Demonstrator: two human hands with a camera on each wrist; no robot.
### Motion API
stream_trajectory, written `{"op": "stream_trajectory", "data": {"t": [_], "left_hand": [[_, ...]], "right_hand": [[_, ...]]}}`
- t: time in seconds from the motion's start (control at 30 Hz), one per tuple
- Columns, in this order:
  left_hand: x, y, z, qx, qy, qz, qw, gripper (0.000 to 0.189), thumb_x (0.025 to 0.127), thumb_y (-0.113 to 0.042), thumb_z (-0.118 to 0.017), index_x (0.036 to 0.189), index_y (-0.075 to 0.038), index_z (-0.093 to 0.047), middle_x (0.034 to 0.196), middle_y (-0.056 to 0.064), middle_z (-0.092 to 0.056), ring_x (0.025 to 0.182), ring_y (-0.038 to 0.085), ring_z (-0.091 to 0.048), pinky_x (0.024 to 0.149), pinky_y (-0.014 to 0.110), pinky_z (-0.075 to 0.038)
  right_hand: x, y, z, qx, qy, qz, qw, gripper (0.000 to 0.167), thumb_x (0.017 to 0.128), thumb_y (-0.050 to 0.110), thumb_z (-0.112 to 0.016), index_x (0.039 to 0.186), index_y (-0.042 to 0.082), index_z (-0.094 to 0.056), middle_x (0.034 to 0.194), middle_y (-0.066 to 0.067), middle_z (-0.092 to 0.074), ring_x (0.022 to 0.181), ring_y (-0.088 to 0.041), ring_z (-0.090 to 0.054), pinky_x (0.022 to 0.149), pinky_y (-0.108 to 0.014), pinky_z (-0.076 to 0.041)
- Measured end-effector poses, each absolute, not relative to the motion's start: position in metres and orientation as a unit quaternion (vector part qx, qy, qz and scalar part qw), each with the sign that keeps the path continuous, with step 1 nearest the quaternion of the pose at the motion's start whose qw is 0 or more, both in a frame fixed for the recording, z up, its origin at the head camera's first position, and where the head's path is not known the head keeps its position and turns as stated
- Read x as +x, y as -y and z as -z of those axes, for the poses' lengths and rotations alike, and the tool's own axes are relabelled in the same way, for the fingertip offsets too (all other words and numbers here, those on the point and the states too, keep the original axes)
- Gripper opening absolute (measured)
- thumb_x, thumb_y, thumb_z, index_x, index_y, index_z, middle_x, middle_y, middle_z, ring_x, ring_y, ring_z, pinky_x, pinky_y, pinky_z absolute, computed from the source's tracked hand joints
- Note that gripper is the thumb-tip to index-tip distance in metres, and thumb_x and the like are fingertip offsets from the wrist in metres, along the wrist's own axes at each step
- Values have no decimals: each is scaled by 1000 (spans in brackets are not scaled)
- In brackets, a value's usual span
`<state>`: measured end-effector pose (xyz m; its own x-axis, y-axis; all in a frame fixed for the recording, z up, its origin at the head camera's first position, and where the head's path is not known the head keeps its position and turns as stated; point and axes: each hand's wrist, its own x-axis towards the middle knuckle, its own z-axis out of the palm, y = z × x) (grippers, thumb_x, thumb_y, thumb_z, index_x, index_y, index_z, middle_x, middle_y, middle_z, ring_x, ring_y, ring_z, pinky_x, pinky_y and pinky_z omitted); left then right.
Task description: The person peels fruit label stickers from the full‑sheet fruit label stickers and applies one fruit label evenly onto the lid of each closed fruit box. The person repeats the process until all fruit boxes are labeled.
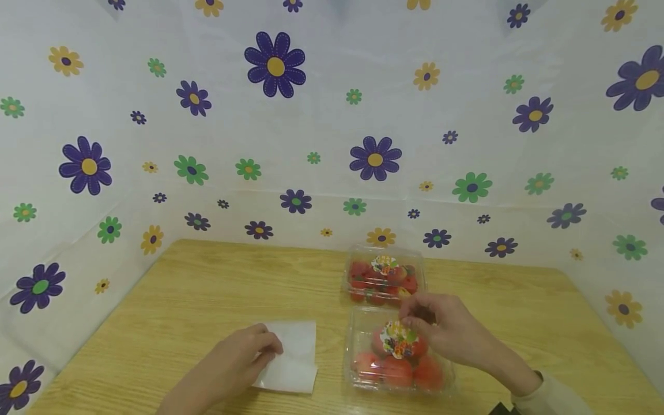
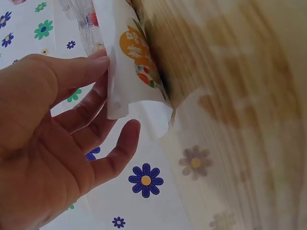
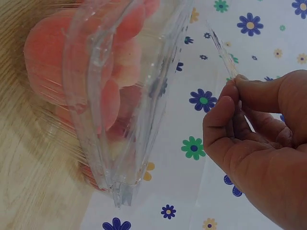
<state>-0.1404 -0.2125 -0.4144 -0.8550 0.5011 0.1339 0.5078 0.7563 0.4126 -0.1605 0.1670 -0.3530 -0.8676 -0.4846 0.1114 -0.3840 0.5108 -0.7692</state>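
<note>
My left hand [image 1: 230,363] pinches a white sticker sheet [image 1: 293,357] between thumb and fingers, low over the table. In the left wrist view, a printed label [image 2: 135,45] with orange and fruit pictures shows on the sheet's curled face. My right hand [image 1: 453,328] pinches a fruit-print sticker [image 1: 399,340] by its edge, over the near clear plastic box [image 1: 360,328]. Seen edge-on in the right wrist view, the thin sticker [image 3: 224,55] stands apart from the lid. Pinkish, peach-like fruits [image 3: 50,60] fill the closed near box.
Behind the near box stands another closed clear box [image 1: 355,256] with red fruits and a similar sticker [image 1: 385,265] on its lid. Both rest on a wood-grain table [image 1: 233,288]. A white flower-print cloth [image 1: 321,115] walls the table at the back and sides.
</note>
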Motion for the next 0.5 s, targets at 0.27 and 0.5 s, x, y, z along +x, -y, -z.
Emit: {"op": "stream_trajectory", "data": {"t": [0.27,0.5], "left_hand": [[-145,213,411,-216,952,205,65,18,91,-1,-73,93,-19,-75,87,-10,-64,75,-2,-54,68,22,-53],[-151,213,409,-194,953,198,121,17,89,-2,-76,92,-19,-75,86,-9,-65,70,-2,-51,63,19,-49]], "right_hand": [[-161,-168,358,-252,-874,411,52,9,95,2,-67,94,11,-70,87,2,-69,77,-5,-61,69,-22,-56],[-162,-169,359,-255,-875,409,49,10,95,2,-67,95,11,-70,88,2,-69,77,-5,-61,69,-22,-56]]}}
